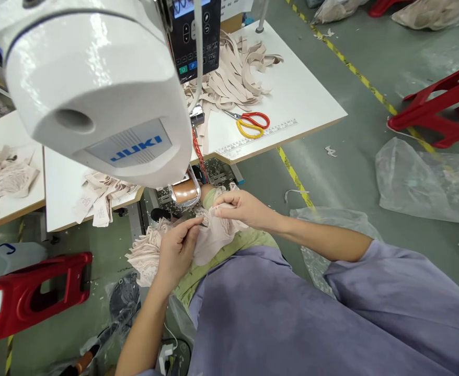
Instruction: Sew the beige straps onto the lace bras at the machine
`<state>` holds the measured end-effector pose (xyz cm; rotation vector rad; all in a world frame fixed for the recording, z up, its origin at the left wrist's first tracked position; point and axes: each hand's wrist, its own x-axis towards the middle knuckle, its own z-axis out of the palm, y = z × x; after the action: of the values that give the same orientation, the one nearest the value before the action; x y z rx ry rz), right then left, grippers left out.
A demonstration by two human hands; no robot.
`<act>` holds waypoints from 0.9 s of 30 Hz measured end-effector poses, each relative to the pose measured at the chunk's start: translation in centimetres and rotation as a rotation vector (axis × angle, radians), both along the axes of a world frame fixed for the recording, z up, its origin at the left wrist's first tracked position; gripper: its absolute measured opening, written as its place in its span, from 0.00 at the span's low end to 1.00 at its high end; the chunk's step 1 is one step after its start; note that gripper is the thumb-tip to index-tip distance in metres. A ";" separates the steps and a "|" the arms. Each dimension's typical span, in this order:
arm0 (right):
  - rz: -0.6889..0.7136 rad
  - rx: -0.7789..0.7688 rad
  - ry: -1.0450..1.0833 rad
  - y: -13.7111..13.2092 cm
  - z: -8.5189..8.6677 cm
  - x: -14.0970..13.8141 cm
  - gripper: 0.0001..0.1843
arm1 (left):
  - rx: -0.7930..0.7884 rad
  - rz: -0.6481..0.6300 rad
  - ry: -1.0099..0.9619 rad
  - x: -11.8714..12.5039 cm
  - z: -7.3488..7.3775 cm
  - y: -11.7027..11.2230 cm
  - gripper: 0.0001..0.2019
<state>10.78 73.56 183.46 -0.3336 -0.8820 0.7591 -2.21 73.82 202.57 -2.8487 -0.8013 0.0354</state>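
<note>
A pale pink piece of lace-trimmed fabric (216, 237) hangs between my two hands, low in front of the sewing machine head (107, 94). My right hand (243, 209) pinches its upper edge between thumb and fingers. At its left side my left hand (179, 245) is closed, thumb against forefinger, gripping the fabric; a tiny dark tip shows by those fingertips, too small to name. Beside and beneath my left hand lies a ruffled stack of similar lace pieces (147, 253). The machine head partly hides the needle area just beyond my hands.
On the white table (303, 99) lie fabric strips (237, 78), red-and-yellow-handled scissors (252, 124) and a clear ruler (256, 137). More strips (103, 196) hang over the left table edge. Red stools (441, 109) and plastic bags (425, 183) are on the floor.
</note>
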 end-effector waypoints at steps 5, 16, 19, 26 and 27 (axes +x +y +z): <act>-0.160 0.303 -0.379 -0.4 0.5 0.8 0.08 | -0.041 0.010 0.037 0.0 1.3 -0.5 0.06; -0.603 0.488 -0.495 -0.1 2.2 -1.5 0.09 | 0.042 -0.120 0.085 0.6 2.8 -1.8 0.06; -0.723 0.474 -0.486 -0.2 2.4 -2.2 0.11 | 0.069 -0.096 0.085 0.7 2.7 -2.0 0.06; -0.718 0.337 -0.455 0.1 2.7 -3.7 0.13 | 0.069 0.192 0.216 1.4 2.3 -1.7 0.04; -0.679 0.343 -0.408 0.2 2.9 -3.8 0.12 | 0.011 0.207 0.165 1.4 2.1 -1.4 0.04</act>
<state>6.97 73.72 186.33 -0.4546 -1.1689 -0.0996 -0.84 72.43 204.70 -2.6969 -1.0503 0.2891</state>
